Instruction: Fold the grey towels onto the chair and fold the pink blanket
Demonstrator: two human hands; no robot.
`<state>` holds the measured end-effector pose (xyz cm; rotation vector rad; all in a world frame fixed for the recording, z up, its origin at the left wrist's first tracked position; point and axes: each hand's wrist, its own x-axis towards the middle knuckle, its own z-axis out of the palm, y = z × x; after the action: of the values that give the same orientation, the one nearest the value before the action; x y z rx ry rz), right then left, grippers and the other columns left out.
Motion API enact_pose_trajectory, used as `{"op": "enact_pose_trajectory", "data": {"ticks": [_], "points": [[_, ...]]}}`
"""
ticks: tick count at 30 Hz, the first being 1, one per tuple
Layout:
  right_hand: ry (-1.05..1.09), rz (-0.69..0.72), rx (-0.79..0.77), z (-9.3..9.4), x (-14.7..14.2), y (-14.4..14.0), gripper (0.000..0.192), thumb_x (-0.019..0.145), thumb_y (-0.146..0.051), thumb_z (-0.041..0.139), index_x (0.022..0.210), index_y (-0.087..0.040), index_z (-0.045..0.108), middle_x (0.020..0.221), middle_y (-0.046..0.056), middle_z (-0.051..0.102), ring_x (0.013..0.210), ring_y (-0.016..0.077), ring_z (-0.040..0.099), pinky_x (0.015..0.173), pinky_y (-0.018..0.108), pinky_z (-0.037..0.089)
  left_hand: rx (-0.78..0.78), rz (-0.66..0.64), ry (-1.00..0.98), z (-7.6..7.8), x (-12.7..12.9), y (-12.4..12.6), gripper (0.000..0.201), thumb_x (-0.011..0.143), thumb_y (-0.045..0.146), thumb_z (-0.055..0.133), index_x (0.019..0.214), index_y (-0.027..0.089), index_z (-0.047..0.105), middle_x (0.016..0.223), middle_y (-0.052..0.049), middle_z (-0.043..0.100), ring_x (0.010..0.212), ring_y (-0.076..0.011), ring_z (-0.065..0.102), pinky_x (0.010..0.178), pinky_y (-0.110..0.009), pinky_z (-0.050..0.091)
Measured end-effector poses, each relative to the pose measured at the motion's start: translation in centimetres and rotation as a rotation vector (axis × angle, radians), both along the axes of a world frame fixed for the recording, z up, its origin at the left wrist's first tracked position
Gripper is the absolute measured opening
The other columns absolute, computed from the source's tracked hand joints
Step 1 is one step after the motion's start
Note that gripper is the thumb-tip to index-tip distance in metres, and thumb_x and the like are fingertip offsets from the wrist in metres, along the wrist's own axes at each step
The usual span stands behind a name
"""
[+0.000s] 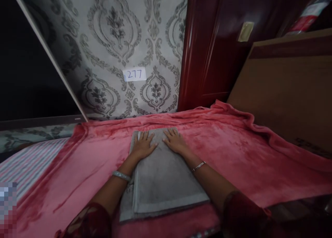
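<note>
A grey towel (pixel 166 182), folded into layers, lies flat on a pink plush blanket (pixel 233 155). Its top layer sits slightly off the lower one, which shows along the left side and the near edge. My left hand (pixel 143 145) rests palm down on the towel's far left corner, fingers spread. Across from it, my right hand (pixel 175 141) presses flat near the far right corner with its fingers apart. Neither hand grips the cloth.
A cardboard box (pixel 282 96) stands at the right, with a bottle (pixel 307 18) behind it. The dark screen (pixel 36 65) is at the left, above striped cloth (pixel 33 162). Patterned wallpaper bearing a paper label (pixel 135 74) and a dark red door frame (pixel 197 51) close off the back.
</note>
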<state>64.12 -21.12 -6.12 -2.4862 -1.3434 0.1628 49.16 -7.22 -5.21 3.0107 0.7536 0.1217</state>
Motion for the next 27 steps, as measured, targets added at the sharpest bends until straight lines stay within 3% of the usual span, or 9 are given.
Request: {"op": "enact_pose_trajectory", "data": {"ticks": [7, 14, 17, 21, 27], "points": [[-0.001, 0.014, -0.006, -0.2, 0.6, -0.3, 0.063, 0.104, -0.055, 0.032, 0.160, -0.027, 0.031, 0.169, 0.006, 0.016, 0.155, 0.0301, 0.011, 0.121, 0.055, 0.019, -0.005, -0.017, 0.003, 0.0, 0.5, 0.1, 0.071, 0.098, 0.063, 0.033, 0.157, 0.025, 0.033, 0.166, -0.014, 0.025, 0.154, -0.0363, 0.020, 0.120, -0.065, 0.014], [-0.001, 0.077, -0.104, 1.2, -0.2, -2.2, 0.064, 0.104, -0.054, 0.034, 0.162, -0.028, 0.024, 0.170, 0.006, 0.010, 0.156, 0.0310, 0.006, 0.121, 0.061, 0.016, -0.011, -0.034, 0.000, -0.2, 0.6, 0.2, 0.071, 0.098, 0.062, 0.031, 0.158, 0.024, 0.032, 0.166, -0.015, 0.025, 0.154, -0.0353, 0.019, 0.121, -0.065, 0.012], [-0.018, 0.163, -0.129, 1.2, -2.4, -5.4, 0.066, 0.103, -0.058, 0.037, 0.161, -0.029, 0.024, 0.169, 0.007, 0.011, 0.155, 0.0329, 0.006, 0.120, 0.063, 0.013, -0.020, -0.036, -0.009, -0.3, 0.6, 0.2, 0.071, 0.098, 0.062, 0.031, 0.158, 0.025, 0.031, 0.167, -0.014, 0.023, 0.154, -0.0349, 0.017, 0.121, -0.065, 0.010], [-0.063, 0.317, -0.075, -0.2, -6.8, -11.8, 0.070, 0.100, -0.061, 0.043, 0.161, -0.033, 0.023, 0.170, 0.006, 0.008, 0.155, 0.0351, 0.005, 0.120, 0.065, 0.014, -0.035, -0.046, -0.015, -0.4, 0.5, 0.3, 0.071, 0.098, 0.061, 0.032, 0.159, 0.024, 0.029, 0.167, -0.014, 0.021, 0.155, -0.0346, 0.015, 0.121, -0.065, 0.010], [0.016, 0.466, 0.046, -1.1, -11.2, -19.3, 0.063, 0.101, -0.053, 0.048, 0.159, -0.036, 0.029, 0.168, 0.002, 0.020, 0.156, 0.0278, 0.009, 0.123, 0.060, 0.011, -0.073, -0.060, 0.047, 0.8, 0.4, 0.4, 0.071, 0.098, 0.059, 0.033, 0.160, 0.025, 0.026, 0.169, -0.014, 0.013, 0.156, -0.0351, 0.008, 0.122, -0.064, 0.006]]}}
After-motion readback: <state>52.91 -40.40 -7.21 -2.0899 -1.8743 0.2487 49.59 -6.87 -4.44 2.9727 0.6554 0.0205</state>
